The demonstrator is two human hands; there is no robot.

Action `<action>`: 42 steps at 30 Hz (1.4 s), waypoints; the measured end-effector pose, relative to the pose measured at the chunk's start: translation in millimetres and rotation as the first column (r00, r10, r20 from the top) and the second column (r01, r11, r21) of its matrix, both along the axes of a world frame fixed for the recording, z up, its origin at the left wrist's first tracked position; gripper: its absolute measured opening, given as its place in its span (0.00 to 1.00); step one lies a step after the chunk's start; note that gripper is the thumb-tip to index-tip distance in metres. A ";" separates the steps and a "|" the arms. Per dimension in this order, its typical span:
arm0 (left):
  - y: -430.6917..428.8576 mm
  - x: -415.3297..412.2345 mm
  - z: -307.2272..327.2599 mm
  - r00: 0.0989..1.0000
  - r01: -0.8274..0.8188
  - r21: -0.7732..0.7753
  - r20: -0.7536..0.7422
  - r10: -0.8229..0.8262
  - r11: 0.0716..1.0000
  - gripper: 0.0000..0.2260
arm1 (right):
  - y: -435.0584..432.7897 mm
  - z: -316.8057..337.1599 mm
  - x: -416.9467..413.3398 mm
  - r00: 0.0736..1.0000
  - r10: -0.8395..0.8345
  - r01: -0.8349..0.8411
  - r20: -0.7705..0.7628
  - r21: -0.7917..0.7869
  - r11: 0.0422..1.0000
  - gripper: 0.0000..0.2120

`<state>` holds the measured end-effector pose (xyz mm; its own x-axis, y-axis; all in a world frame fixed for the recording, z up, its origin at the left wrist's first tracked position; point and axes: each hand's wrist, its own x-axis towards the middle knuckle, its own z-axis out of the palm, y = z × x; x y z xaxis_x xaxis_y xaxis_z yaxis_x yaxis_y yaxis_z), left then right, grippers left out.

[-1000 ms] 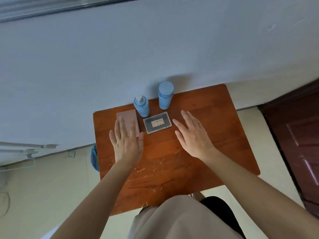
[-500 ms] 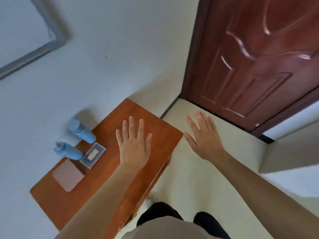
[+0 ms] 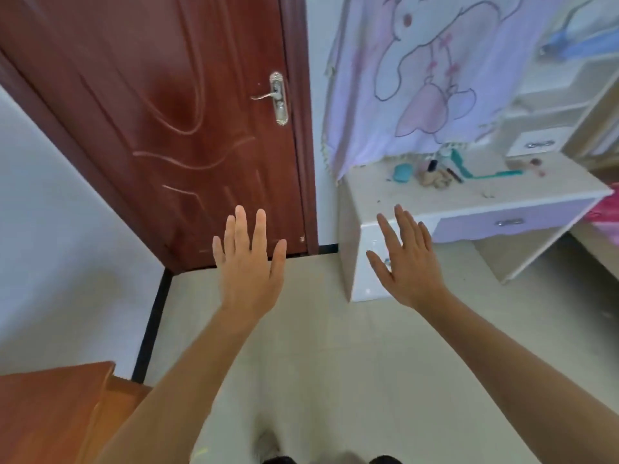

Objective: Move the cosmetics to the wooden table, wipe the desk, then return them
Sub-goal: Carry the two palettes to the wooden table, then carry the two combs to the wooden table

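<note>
Both hands empty. Left hand [image 3: 246, 262] at centre frame, fingers straight and spread, back to the camera, in front of the foot of the red-brown door [image 3: 150, 112]. Right hand [image 3: 407, 259] right of centre, likewise flat and slack, holding nothing. It overlaps the desk's near end panel in the picture but looks short of touching it.

Cosmetics [image 3: 433, 179] — a small cluster at the back of the pale desk [image 3: 452, 199], right of centre, under the hanging cartoon cloth [image 3: 418, 72]. A teal rounded piece, a small bottle with a dark cap, a dark stick, a beige lump. Blurred at this range; the lump may be a pouch or a hair tie, cannot say.

Wooden table [image 3: 50, 413] — one corner only, lower left of frame, well apart from the desk.

Handling, as judged: all small and light, mostly rigid plastic or glass, smooth. The bottle is likely to tip, so pinch it round the body and keep it upright. The stick will roll; take it mid-length. The lump looks soft; lift it from above.
</note>
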<state>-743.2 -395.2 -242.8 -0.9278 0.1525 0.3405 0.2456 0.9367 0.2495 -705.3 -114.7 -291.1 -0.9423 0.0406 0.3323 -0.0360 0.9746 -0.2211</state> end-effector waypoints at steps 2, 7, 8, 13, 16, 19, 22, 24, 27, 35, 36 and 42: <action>61.1 -6.9 1.2 0.994 0.105 -0.034 -0.013 -0.105 0.994 0.28 | 56.0 -0.8 11.8 0.996 -0.088 0.088 0.009 -0.006 0.996 0.31; 190.0 -31.4 -19.4 0.950 0.312 -0.111 0.044 -0.309 0.943 0.27 | 167.6 -21.5 28.6 0.958 -0.276 0.280 0.082 -0.032 0.960 0.32; 211.7 -37.6 -25.2 0.939 0.344 -0.110 0.055 -0.340 0.933 0.27 | 185.3 -27.5 30.6 0.946 -0.307 0.312 0.102 -0.027 0.950 0.33; 323.5 -85.6 -54.5 0.890 0.453 -0.085 0.110 -0.443 0.887 0.28 | 280.4 -42.7 17.5 0.901 -0.402 0.398 0.166 0.055 0.916 0.32; 393.1 -125.6 -64.3 0.865 0.491 -0.078 0.162 -0.475 0.868 0.29 | 340.4 -40.0 -6.6 0.872 -0.452 0.443 0.190 0.088 0.892 0.32; 459.8 -164.3 -61.1 0.841 0.523 -0.060 0.198 -0.504 0.850 0.29 | 396.1 -29.9 -36.4 0.851 -0.473 0.452 0.227 0.140 0.881 0.32; 520.8 -203.5 -55.0 0.821 0.558 -0.085 0.206 -0.533 0.826 0.29 | 444.7 -18.5 -66.0 0.842 -0.492 0.467 0.222 0.158 0.870 0.32; 557.9 -224.5 -50.9 0.798 0.587 -0.098 0.239 -0.553 0.804 0.28 | 472.7 -17.3 -81.3 0.821 -0.525 0.507 0.224 0.136 0.851 0.30; 604.0 -244.2 -53.3 0.762 0.620 -0.086 0.302 -0.572 0.780 0.29 | 506.9 -26.0 -96.9 0.795 -0.559 0.551 0.236 0.104 0.828 0.30; 701.8 -305.7 -100.5 0.703 0.611 -0.048 0.490 -0.514 0.790 0.28 | 609.9 -74.1 -175.7 0.770 -0.491 0.525 0.408 0.032 0.850 0.28; 713.9 -314.0 -108.3 0.706 0.598 -0.055 0.509 -0.493 0.800 0.28 | 623.1 -81.3 -190.1 0.777 -0.467 0.505 0.421 0.026 0.863 0.27; 778.8 -363.1 -149.5 0.657 0.430 -0.041 0.700 -0.281 0.902 0.29 | 700.8 -125.9 -281.6 0.779 -0.272 0.326 0.565 0.006 0.946 0.26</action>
<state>-1106.3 383.6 -392.2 -0.7547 0.5098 -0.4131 0.4092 0.8578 0.3110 -986.8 586.2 -417.0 -0.8991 0.3540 -0.2575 0.4076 0.8916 -0.1972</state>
